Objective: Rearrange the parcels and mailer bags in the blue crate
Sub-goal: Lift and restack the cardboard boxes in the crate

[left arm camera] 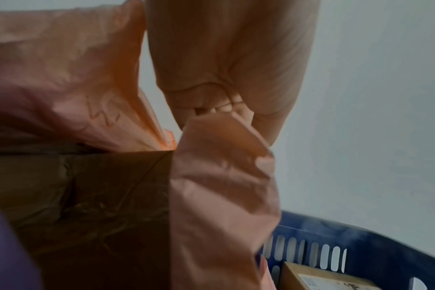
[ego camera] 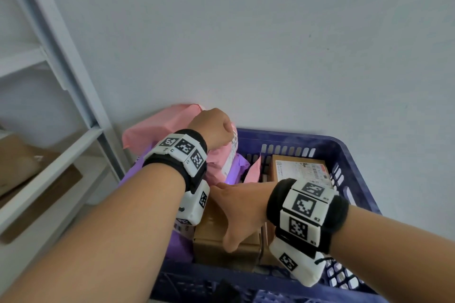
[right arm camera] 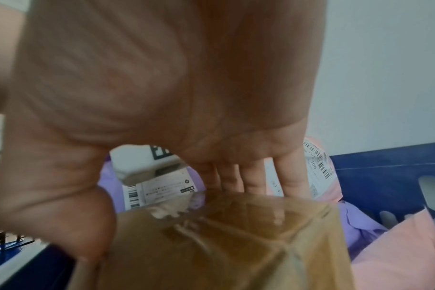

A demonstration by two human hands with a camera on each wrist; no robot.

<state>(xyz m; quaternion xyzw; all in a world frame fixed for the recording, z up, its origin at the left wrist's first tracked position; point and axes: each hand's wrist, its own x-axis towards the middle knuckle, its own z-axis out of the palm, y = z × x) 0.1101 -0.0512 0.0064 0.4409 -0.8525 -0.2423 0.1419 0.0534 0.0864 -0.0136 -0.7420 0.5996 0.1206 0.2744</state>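
The blue crate point(ego camera: 295, 138) holds parcels and mailer bags. My left hand point(ego camera: 221, 130) pinches the top edge of a pink mailer bag point(ego camera: 221, 165) that stands upright at the crate's back left; the left wrist view shows its curled fingers point(left arm camera: 221, 108) on the pink mailer bag point(left arm camera: 224, 186). My right hand point(ego camera: 229, 214) spans a taped cardboard box point(ego camera: 209, 233) in the crate's near middle. Its thumb hangs over the near side, and its fingers point(right arm camera: 251, 180) reach over the far edge of the cardboard box point(right arm camera: 224, 245).
A second pink bag point(ego camera: 157, 125) leans over the crate's back left corner. Purple mailers point(ego camera: 240, 167) lie between the parcels. A labelled cardboard box point(ego camera: 300, 167) sits at the back right. A white shelf unit point(ego camera: 61, 130) stands to the left, and a pale wall rises behind.
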